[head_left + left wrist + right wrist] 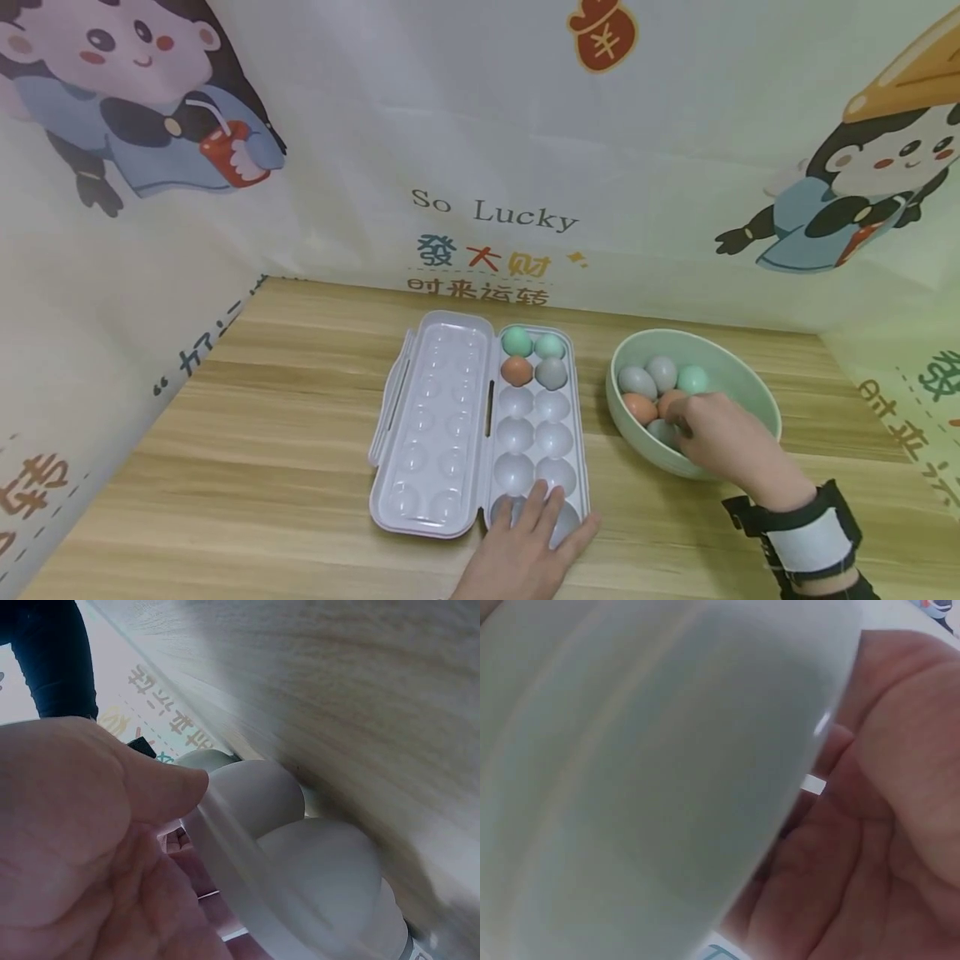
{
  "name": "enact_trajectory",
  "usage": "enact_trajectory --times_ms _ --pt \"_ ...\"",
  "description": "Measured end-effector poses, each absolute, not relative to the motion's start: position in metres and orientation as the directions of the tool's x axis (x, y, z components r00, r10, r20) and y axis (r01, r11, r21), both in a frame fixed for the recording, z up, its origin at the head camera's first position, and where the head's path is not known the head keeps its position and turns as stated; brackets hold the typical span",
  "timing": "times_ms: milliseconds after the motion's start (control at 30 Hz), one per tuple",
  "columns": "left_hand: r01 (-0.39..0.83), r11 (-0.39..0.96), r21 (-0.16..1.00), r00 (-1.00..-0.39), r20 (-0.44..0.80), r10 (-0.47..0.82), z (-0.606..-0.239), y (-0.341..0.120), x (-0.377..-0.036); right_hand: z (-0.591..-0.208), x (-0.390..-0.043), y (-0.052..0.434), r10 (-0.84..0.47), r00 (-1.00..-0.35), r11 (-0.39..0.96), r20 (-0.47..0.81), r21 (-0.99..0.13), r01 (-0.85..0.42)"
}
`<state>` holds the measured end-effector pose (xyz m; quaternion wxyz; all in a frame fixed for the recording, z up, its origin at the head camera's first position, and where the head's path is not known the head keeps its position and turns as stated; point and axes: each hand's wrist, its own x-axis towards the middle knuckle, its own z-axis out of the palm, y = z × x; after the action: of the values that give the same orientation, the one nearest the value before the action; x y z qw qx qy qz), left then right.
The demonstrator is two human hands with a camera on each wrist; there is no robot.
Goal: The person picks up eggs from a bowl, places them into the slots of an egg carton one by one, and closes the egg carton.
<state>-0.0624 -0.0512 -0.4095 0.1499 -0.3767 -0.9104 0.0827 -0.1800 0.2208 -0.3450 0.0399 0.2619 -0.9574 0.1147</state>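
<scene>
Left hand (519, 543), fingers spread, rests on the egg carton (516, 436) at six o'clock; right hand (716, 433) is in the bowl (738, 379) at three o'clock, beside a grey egg (662, 433), grasp hidden; best pinch lightly.

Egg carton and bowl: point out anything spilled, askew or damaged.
Nothing stands out: four eggs sit in the open carton, the other visible eggs lie inside the green bowl, and no spill or crack shows.

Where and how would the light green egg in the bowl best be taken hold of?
Pinch the light green egg by its opposite rounded sides, probably coming from above: its top is uncovered, while the wall of the bowl surrounds it and an orange egg lies close on its near left.
</scene>
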Motion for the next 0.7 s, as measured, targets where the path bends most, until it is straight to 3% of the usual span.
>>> enact_trajectory --times_ms 200,500,700 --pt "0.656 0.704 -0.272 -0.668 0.225 0.709 -0.4107 -0.0513 -0.0614 -0.3486 -0.1818 0.2212 -0.516 -0.843 0.815 0.154 -0.214 -0.538" --pt "0.647 0.706 -0.286 -0.662 0.248 0.707 -0.4110 -0.0506 -0.0619 -0.3501 -0.1831 0.2217 -0.479 -0.877 0.846 0.038 -0.247 -0.473" --pt "0.650 0.704 -0.285 -0.660 0.248 0.709 -0.4111 -0.0504 -0.0622 -0.3515 -0.1836 0.2219 -0.459 -0.888 0.854 0.037 -0.256 -0.452"
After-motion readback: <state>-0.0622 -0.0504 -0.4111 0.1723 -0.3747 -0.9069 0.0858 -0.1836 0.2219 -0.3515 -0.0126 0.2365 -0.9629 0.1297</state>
